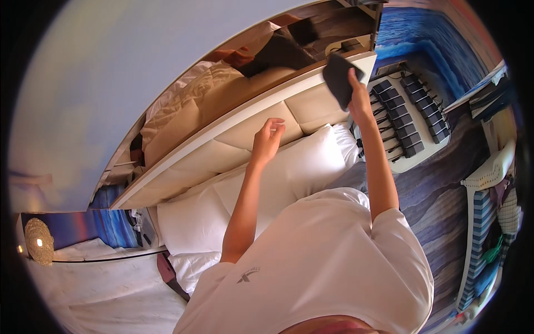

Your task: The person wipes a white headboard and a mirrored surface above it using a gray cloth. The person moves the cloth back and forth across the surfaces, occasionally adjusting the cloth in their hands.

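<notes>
Currently noted, clock positions read from the centre of view: right hand (359, 96) raised toward 2 o'clock, gripping a flat black object (338, 83) with rounded corners. Its thumb lay over the near edge; the other fingers were mostly hidden behind, so their exact spread could not be told. The object was slightly blurred and sat between 1 and 2 o'clock, in front of the end of a cream padded headboard (250, 127).

Left hand (268, 139) hung just off centre at 12 o'clock, fingers loosely curled with a gap at the thumb, hold of nothing seen. Behind it lay the headboard; a white pillow (311, 160) was near, toward 3 o'clock.

Above the headboard, toward 12 o'clock, ran a mirror (267, 55). Between 2 and 3 o'clock stood a white table (433, 147), bearing 2 groups of small black boxes (399, 118) with cables. A sea-print wall (409, 32) rose behind. Near 4 o'clock hung a blue striped cloth (476, 253); between 8 and 9 o'clock, a woven lamp (39, 241) glowed.
</notes>
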Demonstrator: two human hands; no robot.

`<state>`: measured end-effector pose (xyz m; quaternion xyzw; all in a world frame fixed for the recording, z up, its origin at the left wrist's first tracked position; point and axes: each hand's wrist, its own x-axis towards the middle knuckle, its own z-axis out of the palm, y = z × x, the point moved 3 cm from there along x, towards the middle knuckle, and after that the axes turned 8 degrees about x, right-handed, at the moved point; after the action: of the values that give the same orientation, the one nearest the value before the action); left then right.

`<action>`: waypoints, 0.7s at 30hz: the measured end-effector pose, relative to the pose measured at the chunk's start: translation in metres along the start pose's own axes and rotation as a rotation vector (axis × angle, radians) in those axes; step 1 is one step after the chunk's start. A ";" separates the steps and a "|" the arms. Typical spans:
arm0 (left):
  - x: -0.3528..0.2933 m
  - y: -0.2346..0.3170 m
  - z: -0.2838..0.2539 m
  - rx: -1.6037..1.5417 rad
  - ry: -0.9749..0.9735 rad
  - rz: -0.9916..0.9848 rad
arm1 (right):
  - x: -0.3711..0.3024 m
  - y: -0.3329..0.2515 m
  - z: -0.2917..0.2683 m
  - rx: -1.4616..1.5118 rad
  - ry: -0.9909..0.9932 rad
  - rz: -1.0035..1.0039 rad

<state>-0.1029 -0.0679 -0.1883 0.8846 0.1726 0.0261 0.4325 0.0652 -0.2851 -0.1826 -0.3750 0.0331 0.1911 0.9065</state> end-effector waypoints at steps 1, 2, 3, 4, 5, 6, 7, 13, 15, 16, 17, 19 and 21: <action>-0.006 -0.007 -0.003 -0.014 -0.006 -0.016 | -0.008 0.008 0.011 -0.069 -0.030 0.036; -0.015 -0.015 -0.008 -0.022 -0.013 -0.038 | -0.013 0.019 0.017 -0.024 -0.081 0.145; -0.024 -0.021 -0.012 -0.031 -0.020 -0.061 | -0.018 0.026 0.021 -0.018 -0.074 0.182; -0.033 -0.027 -0.015 -0.028 -0.014 -0.070 | -0.023 0.029 0.023 0.016 -0.047 0.235; -0.041 -0.029 -0.018 -0.025 -0.007 -0.076 | -0.029 0.031 0.025 0.050 -0.019 0.286; -0.047 -0.032 -0.021 -0.022 0.000 -0.082 | -0.029 0.035 0.022 0.101 -0.002 0.315; -0.051 -0.039 -0.026 -0.019 0.020 -0.084 | -0.030 0.038 0.018 0.125 0.002 0.285; -0.052 -0.046 -0.030 -0.058 0.066 -0.086 | -0.005 0.001 -0.013 0.381 0.044 -0.007; -0.045 -0.034 -0.023 -0.064 0.053 -0.057 | 0.001 -0.014 -0.008 0.366 0.079 -0.129; -0.041 -0.028 -0.017 -0.076 0.057 -0.030 | 0.011 -0.015 -0.013 0.345 0.102 -0.157; -0.036 -0.021 -0.011 -0.084 0.062 0.000 | 0.025 -0.014 -0.019 0.327 0.122 -0.187; -0.026 -0.012 0.000 -0.067 0.050 0.039 | 0.050 -0.021 -0.041 0.412 0.113 -0.204; -0.015 -0.005 0.009 -0.009 0.017 0.064 | 0.061 -0.044 -0.047 0.459 0.209 -0.325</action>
<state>-0.1169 -0.0765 -0.1962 0.8874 0.1479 0.0480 0.4340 0.1418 -0.3264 -0.1997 -0.1784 0.1080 -0.0085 0.9780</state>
